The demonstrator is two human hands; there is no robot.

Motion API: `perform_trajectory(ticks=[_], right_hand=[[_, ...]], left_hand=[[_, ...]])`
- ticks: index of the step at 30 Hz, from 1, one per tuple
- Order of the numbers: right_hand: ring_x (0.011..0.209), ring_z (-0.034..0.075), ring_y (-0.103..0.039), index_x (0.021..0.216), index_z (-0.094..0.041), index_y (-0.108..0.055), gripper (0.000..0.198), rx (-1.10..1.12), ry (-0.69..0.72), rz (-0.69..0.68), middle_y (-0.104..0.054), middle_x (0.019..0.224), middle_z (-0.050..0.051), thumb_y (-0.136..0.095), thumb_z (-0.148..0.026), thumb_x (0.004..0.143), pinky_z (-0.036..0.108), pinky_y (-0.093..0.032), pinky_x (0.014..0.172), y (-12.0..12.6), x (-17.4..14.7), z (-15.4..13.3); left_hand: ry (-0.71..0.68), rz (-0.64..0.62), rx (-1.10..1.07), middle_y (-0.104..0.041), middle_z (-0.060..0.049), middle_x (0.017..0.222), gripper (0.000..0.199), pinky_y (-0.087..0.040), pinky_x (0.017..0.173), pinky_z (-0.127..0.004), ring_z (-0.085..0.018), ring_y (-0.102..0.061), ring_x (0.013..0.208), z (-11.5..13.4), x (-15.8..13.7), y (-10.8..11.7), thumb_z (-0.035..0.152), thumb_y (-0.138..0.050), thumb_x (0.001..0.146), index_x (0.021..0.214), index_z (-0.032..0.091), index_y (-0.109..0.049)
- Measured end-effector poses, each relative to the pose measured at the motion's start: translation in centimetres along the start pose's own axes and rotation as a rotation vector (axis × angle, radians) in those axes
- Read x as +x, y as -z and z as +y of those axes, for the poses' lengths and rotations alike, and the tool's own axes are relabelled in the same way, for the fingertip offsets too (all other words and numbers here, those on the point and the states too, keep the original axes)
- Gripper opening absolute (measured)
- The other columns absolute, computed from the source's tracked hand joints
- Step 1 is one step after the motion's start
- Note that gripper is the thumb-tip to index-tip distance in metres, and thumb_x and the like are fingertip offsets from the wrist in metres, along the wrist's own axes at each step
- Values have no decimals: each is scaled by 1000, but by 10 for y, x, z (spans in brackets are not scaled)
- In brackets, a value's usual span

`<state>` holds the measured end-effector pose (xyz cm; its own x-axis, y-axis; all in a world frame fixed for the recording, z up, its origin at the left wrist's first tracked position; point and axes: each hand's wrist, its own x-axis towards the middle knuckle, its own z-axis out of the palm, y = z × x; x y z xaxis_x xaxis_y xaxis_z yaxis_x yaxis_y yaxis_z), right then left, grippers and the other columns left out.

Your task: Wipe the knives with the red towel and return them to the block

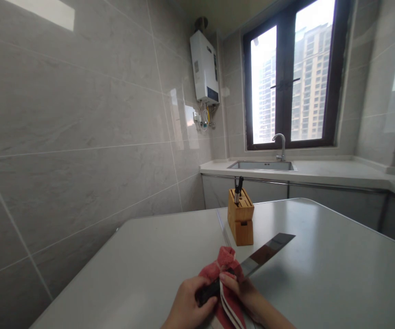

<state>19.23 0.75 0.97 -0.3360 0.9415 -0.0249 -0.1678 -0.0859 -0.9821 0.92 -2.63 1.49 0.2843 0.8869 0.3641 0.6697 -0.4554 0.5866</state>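
Low in the head view, my left hand [189,304] is closed around the black handle of a kitchen knife [269,251]. The broad steel blade points up and to the right, above the table. My right hand [243,292] pinches a red cloth [226,260] with pale stripes, which is wrapped about the knife where handle meets blade. Part of the handle is hidden under the cloth and fingers. Just beyond the blade, a wooden knife block [241,217] stands upright, with a couple of black-handled tools [239,189] in its top slots.
The white table [142,260] has a seam running near the block. Behind it, a counter [334,170] carries a sink [262,166] with a curved faucet [281,146] below a window [285,82]. A water heater [204,68] hangs on the tiled wall [81,105] at left.
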Motion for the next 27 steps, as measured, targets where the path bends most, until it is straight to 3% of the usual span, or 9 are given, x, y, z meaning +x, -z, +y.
perform_trajectory(ticks=[11,21,27], right_hand=[[84,25,-62,79,-20,-62,31,27,-8,21,-67,80,3,-67,-47,64,39,-45,86,1,4,7],[98,27,-62,90,-19,-61,35,71,-7,3,-69,90,5,-66,-47,68,39,-43,93,6,8,15],[90,26,-63,85,-19,-63,32,53,0,21,-69,87,5,-65,-46,68,39,-46,87,2,5,8]], left_hand=[[41,46,6,-62,1,69,12,-36,57,-20,-13,-53,62,6,1,2,28,-62,71,77,17,-61],[160,88,167,-58,0,62,30,-33,54,-22,-14,-51,58,2,2,3,46,-61,71,65,17,-60],[135,18,160,-63,-1,66,27,-36,58,-22,-16,-55,61,0,3,2,44,-60,74,69,18,-65]])
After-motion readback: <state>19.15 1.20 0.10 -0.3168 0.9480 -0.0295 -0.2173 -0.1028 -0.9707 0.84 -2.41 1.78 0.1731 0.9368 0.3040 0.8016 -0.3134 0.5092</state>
